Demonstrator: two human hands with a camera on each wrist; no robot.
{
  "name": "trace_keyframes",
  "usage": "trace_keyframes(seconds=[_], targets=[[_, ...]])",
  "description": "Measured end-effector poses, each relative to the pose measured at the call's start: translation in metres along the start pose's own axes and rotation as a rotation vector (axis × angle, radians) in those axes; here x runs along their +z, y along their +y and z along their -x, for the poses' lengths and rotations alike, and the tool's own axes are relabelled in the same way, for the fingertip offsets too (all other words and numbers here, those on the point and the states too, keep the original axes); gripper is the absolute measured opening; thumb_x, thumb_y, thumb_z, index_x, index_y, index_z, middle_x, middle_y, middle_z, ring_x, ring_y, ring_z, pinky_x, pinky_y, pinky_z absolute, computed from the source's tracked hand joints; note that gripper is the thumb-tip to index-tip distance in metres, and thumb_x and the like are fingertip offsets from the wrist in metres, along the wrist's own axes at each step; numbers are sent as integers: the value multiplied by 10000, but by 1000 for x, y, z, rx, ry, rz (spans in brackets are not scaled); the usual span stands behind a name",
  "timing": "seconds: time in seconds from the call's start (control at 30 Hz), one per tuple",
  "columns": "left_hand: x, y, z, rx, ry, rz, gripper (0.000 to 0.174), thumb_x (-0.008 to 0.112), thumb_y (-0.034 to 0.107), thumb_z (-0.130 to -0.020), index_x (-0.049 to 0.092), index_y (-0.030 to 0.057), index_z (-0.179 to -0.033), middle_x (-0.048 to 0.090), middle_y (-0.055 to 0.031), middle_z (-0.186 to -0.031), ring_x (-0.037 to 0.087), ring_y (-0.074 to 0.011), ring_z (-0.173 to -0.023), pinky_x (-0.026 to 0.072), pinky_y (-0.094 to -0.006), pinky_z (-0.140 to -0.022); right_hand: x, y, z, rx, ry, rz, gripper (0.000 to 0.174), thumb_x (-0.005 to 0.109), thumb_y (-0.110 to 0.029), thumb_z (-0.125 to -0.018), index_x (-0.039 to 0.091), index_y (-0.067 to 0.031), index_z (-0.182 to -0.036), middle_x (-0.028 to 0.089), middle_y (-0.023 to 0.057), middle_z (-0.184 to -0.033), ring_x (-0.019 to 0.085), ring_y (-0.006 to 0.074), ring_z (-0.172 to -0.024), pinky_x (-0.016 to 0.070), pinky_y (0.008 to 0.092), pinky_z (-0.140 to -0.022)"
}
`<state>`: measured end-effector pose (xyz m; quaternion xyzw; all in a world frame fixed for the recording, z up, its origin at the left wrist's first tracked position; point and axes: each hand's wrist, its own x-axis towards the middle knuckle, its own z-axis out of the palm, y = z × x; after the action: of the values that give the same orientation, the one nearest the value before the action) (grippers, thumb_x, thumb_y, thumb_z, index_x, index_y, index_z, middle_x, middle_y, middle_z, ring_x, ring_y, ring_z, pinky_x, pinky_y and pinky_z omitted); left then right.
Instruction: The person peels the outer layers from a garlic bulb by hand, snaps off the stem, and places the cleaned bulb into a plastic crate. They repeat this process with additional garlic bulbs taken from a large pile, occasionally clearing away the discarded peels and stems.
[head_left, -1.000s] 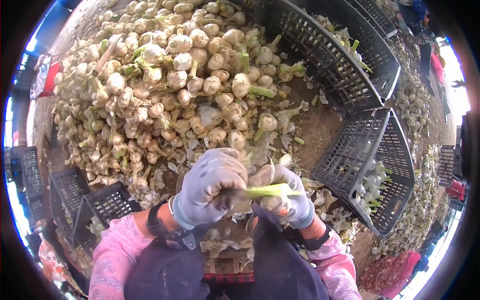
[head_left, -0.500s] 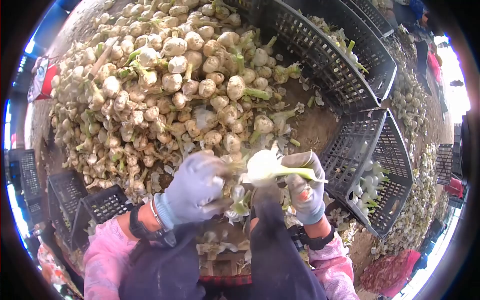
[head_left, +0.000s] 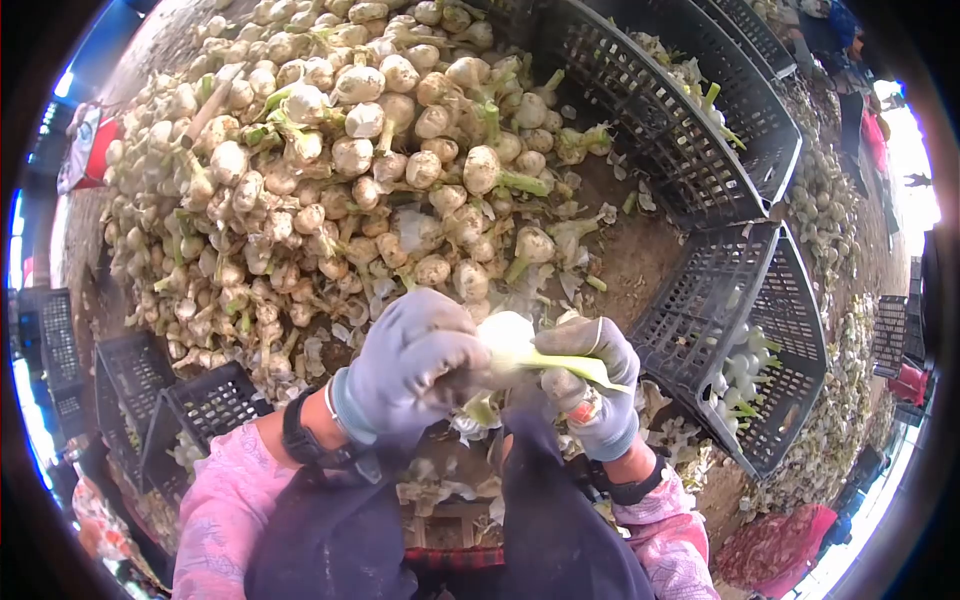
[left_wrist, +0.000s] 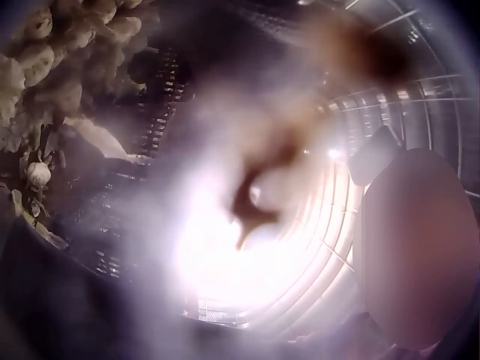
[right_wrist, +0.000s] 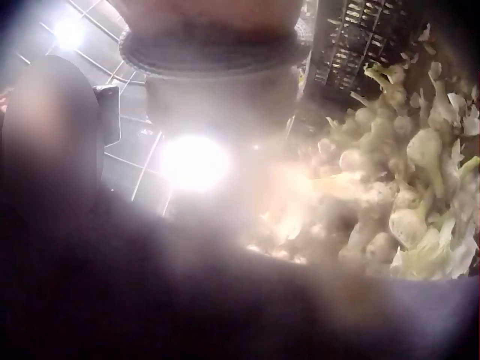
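Note:
A white garlic bulb [head_left: 507,333] with a long green stem [head_left: 575,366] lies between the two gloved hands in the head view. The right hand [head_left: 597,385] grips the stem, thumb and fingers bent round it, with the stem's end sticking out to the right. At the bulb's left side, the left hand [head_left: 412,362] has curled fingers pinching its lower left part; the fingertips are blurred. Glare and blur hide the held bulb in both wrist views.
A large heap of garlic [head_left: 350,160] spreads ahead and left. Black crates stand at the upper right, right [head_left: 690,300] and lower left [head_left: 212,405], some holding garlic. Peel and stems litter the ground below the hands. A red sack [head_left: 780,548] lies lower right.
The left hand pulled away leftward, then came back against the bulb. The bulb, hidden by the hands a second ago, shows now. The right hand still holds the stem.

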<state>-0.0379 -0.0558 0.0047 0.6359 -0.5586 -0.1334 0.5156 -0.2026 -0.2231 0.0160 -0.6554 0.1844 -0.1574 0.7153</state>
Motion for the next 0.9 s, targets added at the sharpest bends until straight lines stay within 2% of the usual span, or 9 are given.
trace_keyframes(seconds=[0.1, 0.27, 0.37, 0.5, 0.6, 0.63, 0.73, 0.8, 0.9], targets=[[-1, 5, -9, -38, -82, 64, 345, 816, 86, -687, 646, 101, -986, 624, -66, -975, 606, -273, -849, 484, -387, -752, 0, -11, -6, -88, -61, 118, 235, 763, -201, -869, 664, -19, -978, 731, 78, -862, 694, 140, -747, 540, 273, -688], [7, 4, -1, 44, -111, -195, 336, 826, 107, -670, 629, 103, -943, 630, -70, -963, 610, -279, -842, 472, -392, -739, 3, -9, -7, -154, -48, 253, 187, 746, -156, -877, 660, -28, -982, 743, 92, -865, 699, 127, -752, 548, 270, -686], [10, -2, 7, -22, -131, -287, 265, 803, 132, -703, 615, 105, -889, 626, -69, -917, 607, -276, -841, 468, -393, -752, 5, -8, 1, 205, 208, -253, 239, 685, -192, -936, 599, -25, -1085, 705, 54, -900, 670, 109, -758, 526, 228, -671], [3, -39, 30, -167, -355, -465, 209, 747, 151, -771, 596, 96, -904, 603, -65, -896, 601, -276, -846, 468, -410, -769, -9, 15, -1, 309, 386, -576, 231, 640, -262, -966, 590, -54, -1055, 674, 37, -913, 651, 103, -776, 527, 252, -682], [-6, -54, 37, -320, -237, -683, 194, 731, 144, -784, 592, 82, -904, 612, -82, -991, 606, -291, -948, 479, -409, -824, -10, 11, -13, 433, 555, -907, 260, 624, -339, -967, 603, -85, -1018, 663, 27, -889, 660, 163, -777, 550, 331, -743], [-9, -49, 35, -263, -221, -766, 333, 722, 148, -786, 614, 59, -1088, 573, -165, -1215, 558, -348, -1153, 472, -448, -930, -11, 11, -15, 502, 582, -978, 260, 623, -344, -965, 606, -90, -1015, 662, 29, -884, 660, 178, -773, 552, 346, -753], [-12, -16, 8, -214, -93, -674, 572, 736, 197, -818, 531, 49, -1331, 436, -234, -1425, 457, -377, -1317, 426, -500, -1023, -13, 19, -15, 638, 498, -1169, 282, 632, -365, -951, 632, -93, -1024, 669, 25, -855, 624, 152, -714, 481, 291, -645], [-7, -9, -5, -200, 30, -304, 734, 764, 288, -816, 442, 66, -1437, 358, -233, -1485, 412, -369, -1350, 390, -485, -1073, -12, 26, -18, 706, 377, -1286, 306, 641, -382, -939, 655, -92, -1036, 676, 20, -832, 587, 113, -659, 408, 222, -527], [10, 0, -19, -240, 7, 16, 845, 798, 347, -799, 396, 43, -1477, 366, -214, -1488, 399, -345, -1365, 345, -469, -1125, 10, 16, -20, 704, 386, -1003, 339, 665, -399, -923, 643, -76, -1022, 663, 34, -810, 513, 106, -621, 380, 230, -549]])
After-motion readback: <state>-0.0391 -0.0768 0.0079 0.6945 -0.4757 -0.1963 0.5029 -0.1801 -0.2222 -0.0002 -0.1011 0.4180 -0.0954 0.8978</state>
